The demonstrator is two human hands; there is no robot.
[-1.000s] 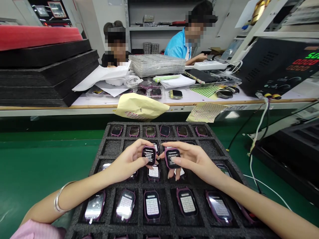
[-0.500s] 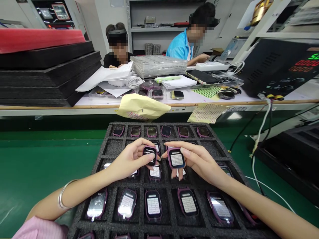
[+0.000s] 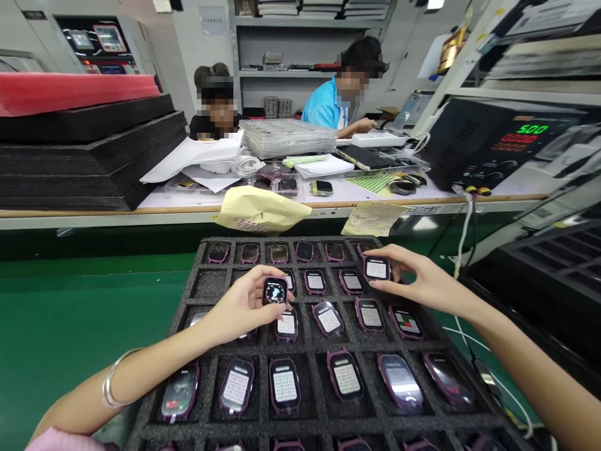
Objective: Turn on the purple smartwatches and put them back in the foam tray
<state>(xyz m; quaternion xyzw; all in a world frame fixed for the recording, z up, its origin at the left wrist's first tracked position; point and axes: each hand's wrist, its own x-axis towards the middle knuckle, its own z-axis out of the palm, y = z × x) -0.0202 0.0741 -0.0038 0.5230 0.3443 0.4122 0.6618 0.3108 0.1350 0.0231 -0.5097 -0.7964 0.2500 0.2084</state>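
Note:
My left hand (image 3: 256, 300) is closed around a purple-cased smartwatch (image 3: 275, 291), whose screen shows a dark dial; the thumb lies at its lower edge. Out to the right, my right hand (image 3: 406, 275) grips a second smartwatch (image 3: 377, 268) by its sides, its screen showing a white grid. That one is held over the right end of the second row of a black foam tray (image 3: 300, 347). Most of the tray's pockets hold similar purple watches, such as a watch (image 3: 284, 383) with a lit grid screen. My left hand hides part of the pockets beneath it.
Beyond the tray runs a workbench with yellow paper (image 3: 260, 210), clear plastic trays (image 3: 288, 138) and a power supply (image 3: 498, 141). Black foam sheets (image 3: 89, 156) are stacked at left. White cables (image 3: 464, 235) hang at right. Two people sit behind the bench.
My right hand has carried its watch right and away from the left hand, to the tray's far right. The left-hand watch's screen went from text to a dial. The view has shifted slightly.

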